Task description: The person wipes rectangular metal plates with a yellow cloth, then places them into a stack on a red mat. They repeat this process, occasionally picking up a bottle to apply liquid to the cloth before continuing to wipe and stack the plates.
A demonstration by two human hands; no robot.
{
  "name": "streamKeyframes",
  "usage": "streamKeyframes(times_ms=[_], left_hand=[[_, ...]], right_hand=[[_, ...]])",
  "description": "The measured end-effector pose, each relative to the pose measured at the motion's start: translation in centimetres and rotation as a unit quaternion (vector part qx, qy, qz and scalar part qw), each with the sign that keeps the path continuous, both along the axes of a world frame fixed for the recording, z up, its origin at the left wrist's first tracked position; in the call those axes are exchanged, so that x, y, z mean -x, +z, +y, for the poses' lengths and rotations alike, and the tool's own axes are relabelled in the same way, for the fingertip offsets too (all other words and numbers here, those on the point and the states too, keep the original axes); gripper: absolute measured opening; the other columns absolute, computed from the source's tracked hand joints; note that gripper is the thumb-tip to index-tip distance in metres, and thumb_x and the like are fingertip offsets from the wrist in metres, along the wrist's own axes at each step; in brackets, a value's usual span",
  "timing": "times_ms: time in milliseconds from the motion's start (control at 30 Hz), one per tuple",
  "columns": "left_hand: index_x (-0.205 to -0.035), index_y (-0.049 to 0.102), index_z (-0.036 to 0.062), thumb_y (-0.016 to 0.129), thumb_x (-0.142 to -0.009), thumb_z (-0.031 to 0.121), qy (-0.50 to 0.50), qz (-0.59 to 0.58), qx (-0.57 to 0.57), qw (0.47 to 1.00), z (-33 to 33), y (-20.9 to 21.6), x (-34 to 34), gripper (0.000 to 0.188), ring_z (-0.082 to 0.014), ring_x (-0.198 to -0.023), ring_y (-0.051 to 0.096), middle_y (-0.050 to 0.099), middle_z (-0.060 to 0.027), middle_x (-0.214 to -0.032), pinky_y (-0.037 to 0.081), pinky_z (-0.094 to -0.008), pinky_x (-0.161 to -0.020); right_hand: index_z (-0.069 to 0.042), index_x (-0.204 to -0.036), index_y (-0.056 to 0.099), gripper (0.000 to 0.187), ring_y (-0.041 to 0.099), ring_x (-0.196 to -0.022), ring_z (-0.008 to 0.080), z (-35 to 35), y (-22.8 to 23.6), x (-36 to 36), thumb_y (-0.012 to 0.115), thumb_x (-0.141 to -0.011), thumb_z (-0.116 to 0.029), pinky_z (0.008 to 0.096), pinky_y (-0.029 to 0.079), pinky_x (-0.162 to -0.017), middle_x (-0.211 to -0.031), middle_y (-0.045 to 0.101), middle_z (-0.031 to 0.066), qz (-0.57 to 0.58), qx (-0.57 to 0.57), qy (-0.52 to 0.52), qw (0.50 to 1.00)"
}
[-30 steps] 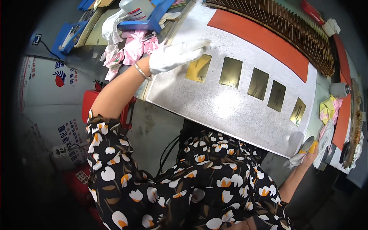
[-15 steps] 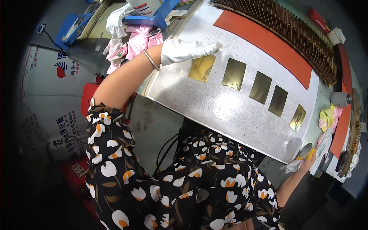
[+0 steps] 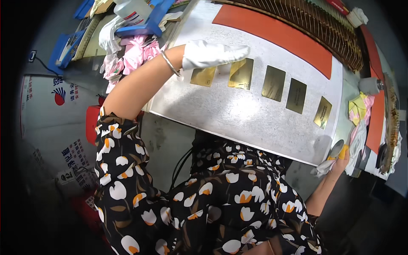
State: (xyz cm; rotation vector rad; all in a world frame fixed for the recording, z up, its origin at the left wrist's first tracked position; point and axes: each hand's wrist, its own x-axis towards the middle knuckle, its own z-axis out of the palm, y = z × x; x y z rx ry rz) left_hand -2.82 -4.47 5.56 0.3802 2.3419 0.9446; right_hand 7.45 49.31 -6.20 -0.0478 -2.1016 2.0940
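Observation:
My left hand (image 3: 212,54), in a white glove with a bracelet at the wrist, lies flat with fingers stretched over a grey metal sheet (image 3: 238,114). Its fingertips rest at the top edge of the second brass plate (image 3: 241,74), and the first brass plate (image 3: 203,77) shows just below the palm. Three more brass plates run to the right in a row, the last one (image 3: 323,112) being the smallest. My right hand (image 3: 338,156), with a yellow fingertip cover, grips a pale cloth (image 3: 321,168) at the sheet's near right corner.
An orange mat (image 3: 276,32) lies beyond the plates, with a brown slatted rack (image 3: 327,23) behind it. Pink rags (image 3: 136,51), a plastic bottle (image 3: 132,9) and blue trays (image 3: 146,25) crowd the left end. More rags (image 3: 359,108) sit at the right.
My left hand has slid right, from covering the first brass plate to reaching the second. My right hand has stayed at the sheet's corner with the cloth.

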Motion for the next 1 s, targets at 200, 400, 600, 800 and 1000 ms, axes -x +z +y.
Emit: streamKeyframes(times_ms=[200,400,600,800,1000], left_hand=[[-0.142,0.023,0.0050,0.024,-0.089,0.063,-0.080,0.030,-0.053,0.995,2.6,1.9,-0.2,0.079,-0.0259,-0.136,0.023,0.025,-0.0141,-0.147,0.019,-0.0329,-0.112],[-0.143,0.024,0.0110,0.027,-0.098,0.045,-0.052,0.002,-0.090,0.995,2.6,-1.0,1.1,0.057,-0.0203,-0.133,0.033,0.036,-0.0109,-0.142,0.025,-0.0280,-0.110],[-0.138,0.033,0.0054,0.027,-0.090,0.062,-0.039,0.023,0.010,0.999,0.7,-1.7,2.4,0.075,-0.0309,-0.125,0.042,0.043,-0.0172,-0.136,0.032,-0.0351,-0.105],[-0.135,0.039,0.0071,0.040,-0.094,0.033,-0.083,0.221,-0.026,0.971,-1.0,-4.8,1.5,0.048,-0.0297,-0.124,0.043,0.044,-0.0158,-0.135,0.030,-0.0314,-0.106],[-0.127,0.045,0.0064,0.049,-0.087,0.026,-0.105,0.521,0.132,0.836,-1.4,-8.4,0.2,0.045,-0.0294,-0.127,0.038,0.045,-0.0126,-0.131,0.033,-0.0456,-0.100]], right_hand=[[0.002,-0.103,0.054,0.019,0.056,-0.082,0.0106,-0.1,0.1,-0.3,0.051,-0.092,-0.013,0.0229,0.045,-0.072,-0.094,0.060,0.0046,-0.008,0.030,0.020,0.999],[0.001,-0.101,0.056,0.016,0.054,-0.075,0.0073,-1.7,0.7,-0.3,0.052,-0.092,-0.012,0.0207,0.043,-0.067,-0.089,0.058,0.0021,-0.016,0.037,-0.014,0.999],[0.001,-0.094,0.057,0.014,0.049,-0.070,0.0063,-4.6,3.3,0.1,0.054,-0.090,-0.012,0.0202,0.040,-0.062,-0.083,0.057,-0.0003,-0.070,-0.106,-0.003,0.992],[-0.005,-0.090,0.062,0.020,0.058,-0.061,0.0216,-21.6,9.8,4.0,0.063,-0.082,-0.023,0.0338,0.043,-0.057,-0.068,0.059,0.0101,-0.013,-0.377,0.229,0.897],[-0.007,-0.081,0.060,0.015,0.061,-0.063,0.0356,-33.6,8.3,7.8,0.058,-0.079,-0.022,0.0479,0.045,-0.058,-0.065,0.061,0.0163,0.116,-0.535,0.322,0.772]])
